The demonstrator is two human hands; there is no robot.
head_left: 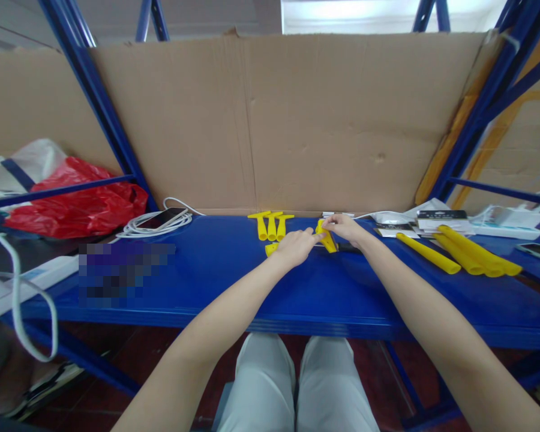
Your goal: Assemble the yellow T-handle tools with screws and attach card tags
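Note:
A yellow plastic piece with a flared lower end stands between my hands over the blue table. My left hand reaches in from the left with its fingers closed on the side of this piece. From the right, my right hand pinches its upper end. Part of another yellow piece shows beside my left hand, which hides the rest. A dark, handle-like object lies under my right hand, partly covered. Behind my left hand, three yellow T-shaped pieces lie side by side.
Several yellow tapered tubes lie at the right, near stacked packaged cards. Coiled white cable and a phone sit at the left, by a red plastic bag. Cardboard walls off the back of the blue table.

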